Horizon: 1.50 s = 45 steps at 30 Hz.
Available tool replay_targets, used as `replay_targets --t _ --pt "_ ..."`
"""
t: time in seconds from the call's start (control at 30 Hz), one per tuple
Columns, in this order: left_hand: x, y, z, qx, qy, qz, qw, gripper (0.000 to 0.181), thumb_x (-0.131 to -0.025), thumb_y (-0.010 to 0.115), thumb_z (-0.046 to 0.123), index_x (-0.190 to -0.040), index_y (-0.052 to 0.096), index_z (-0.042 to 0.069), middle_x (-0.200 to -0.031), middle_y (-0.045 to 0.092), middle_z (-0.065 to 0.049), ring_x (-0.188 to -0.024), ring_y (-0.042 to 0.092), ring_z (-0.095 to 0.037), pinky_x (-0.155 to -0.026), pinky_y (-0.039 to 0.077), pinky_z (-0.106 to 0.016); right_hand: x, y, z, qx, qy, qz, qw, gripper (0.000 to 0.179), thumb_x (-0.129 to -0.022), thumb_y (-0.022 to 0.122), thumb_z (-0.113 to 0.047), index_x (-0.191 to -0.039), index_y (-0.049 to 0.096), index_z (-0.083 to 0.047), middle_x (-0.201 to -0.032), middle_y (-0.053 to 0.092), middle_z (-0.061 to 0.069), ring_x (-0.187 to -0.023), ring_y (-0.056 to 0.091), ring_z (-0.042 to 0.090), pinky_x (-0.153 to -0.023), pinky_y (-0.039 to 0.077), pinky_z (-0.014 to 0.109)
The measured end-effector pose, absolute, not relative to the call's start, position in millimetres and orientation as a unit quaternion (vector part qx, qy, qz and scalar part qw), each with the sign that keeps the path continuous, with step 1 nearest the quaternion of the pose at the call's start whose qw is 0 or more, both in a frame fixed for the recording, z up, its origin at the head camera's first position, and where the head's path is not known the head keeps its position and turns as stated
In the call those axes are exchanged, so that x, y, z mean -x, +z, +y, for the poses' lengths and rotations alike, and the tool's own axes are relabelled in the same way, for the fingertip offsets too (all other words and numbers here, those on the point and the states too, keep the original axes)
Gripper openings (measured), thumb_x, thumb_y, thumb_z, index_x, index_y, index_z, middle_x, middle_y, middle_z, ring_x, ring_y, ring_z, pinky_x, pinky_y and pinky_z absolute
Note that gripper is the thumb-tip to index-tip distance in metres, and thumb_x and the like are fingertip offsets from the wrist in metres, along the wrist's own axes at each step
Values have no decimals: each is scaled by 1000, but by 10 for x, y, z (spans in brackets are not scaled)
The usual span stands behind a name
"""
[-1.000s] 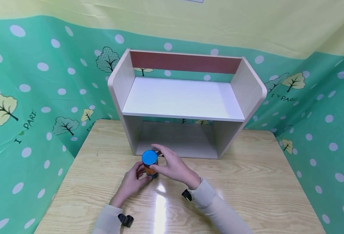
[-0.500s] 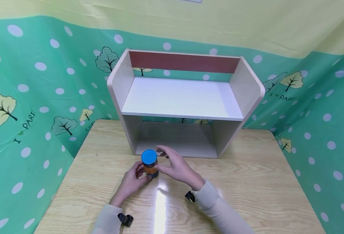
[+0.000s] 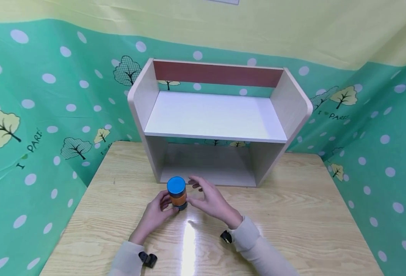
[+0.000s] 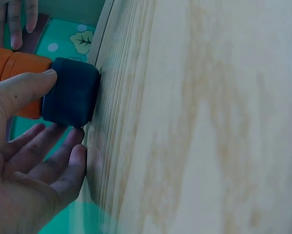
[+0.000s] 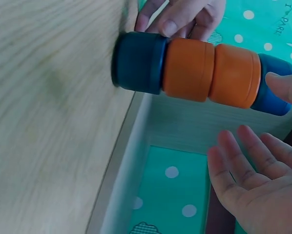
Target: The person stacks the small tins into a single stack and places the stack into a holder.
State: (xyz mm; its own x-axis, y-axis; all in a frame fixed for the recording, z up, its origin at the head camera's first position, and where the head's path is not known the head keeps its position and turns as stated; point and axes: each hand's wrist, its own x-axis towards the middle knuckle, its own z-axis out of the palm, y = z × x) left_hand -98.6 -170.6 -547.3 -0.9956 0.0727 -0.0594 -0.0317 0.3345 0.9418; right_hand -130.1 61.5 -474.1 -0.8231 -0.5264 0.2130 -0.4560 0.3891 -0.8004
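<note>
A short upright stack of rounded cylinders (image 3: 178, 194), blue at top and bottom with orange between, stands on the table in the head view. It lies sideways across the right wrist view, where its dark blue bottom piece (image 5: 138, 62) meets the wood. My left hand (image 3: 155, 215) cups loosely around the left of the base; in the left wrist view its thumb (image 4: 36, 85) overlaps the orange-blue seam, with relaxed fingers below. My right hand (image 3: 211, 199) is spread just right of the stack, its thumb (image 5: 285, 87) overlapping the top blue piece in the right wrist view.
Directly behind the stack is a two-level shelf unit (image 3: 216, 117) with pale side panels and a reddish-brown back strip. A wood-grain table (image 3: 303, 214) extends to both sides. Green dotted cloth (image 3: 64, 115) hangs around the back and sides.
My right hand has drawn back a little to the right, away from the stack, uncovering more of the orange. The left hand and the stack keep their places.
</note>
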Motion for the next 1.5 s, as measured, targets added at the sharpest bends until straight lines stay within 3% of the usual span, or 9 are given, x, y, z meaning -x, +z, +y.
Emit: replay_targets --t 0.33,0.6,0.9,1.13,1.5 --pt "992 -5492 -1705 0 578 814 53 64 -84 81 7 -140 51 -1 -129 62 -16 -117 61 -29 -102 50 -42 1280 -4883 620 283 -468 837 35 66 -90 77 -12 -147 43 -6 -134 59 11 -117 58 23 -93 55 43" --pt "982 -5478 -1707 0 576 816 59 58 -85 81 10 -136 56 -2 -128 64 -15 -117 62 -29 -103 50 -42 1270 -5027 617 271 -499 822 48 63 -92 74 -10 -146 43 -6 -133 58 15 -116 58 30 -92 55 50" --pt "980 -5485 -1706 -2 575 816 56 56 -85 81 10 -134 57 -2 -127 64 -16 -116 63 -29 -101 50 -42 1255 -5157 580 238 -525 815 68 64 -91 75 -7 -146 43 -1 -133 59 15 -116 58 30 -93 54 50" --pt "976 -5486 -1703 2 574 817 59 55 -85 81 10 -134 58 0 -125 65 -13 -115 63 -27 -102 50 -41 1228 -5203 535 219 -538 807 104 66 -91 74 -6 -148 41 -5 -133 57 14 -119 58 34 -97 52 49" --pt "983 -5485 -1716 -5 581 812 62 55 -85 81 9 -135 57 1 -125 65 -12 -116 63 -28 -102 50 -41 1224 -5285 484 206 -538 807 125 65 -91 73 -5 -147 44 -14 -133 58 8 -117 58 29 -97 53 41"
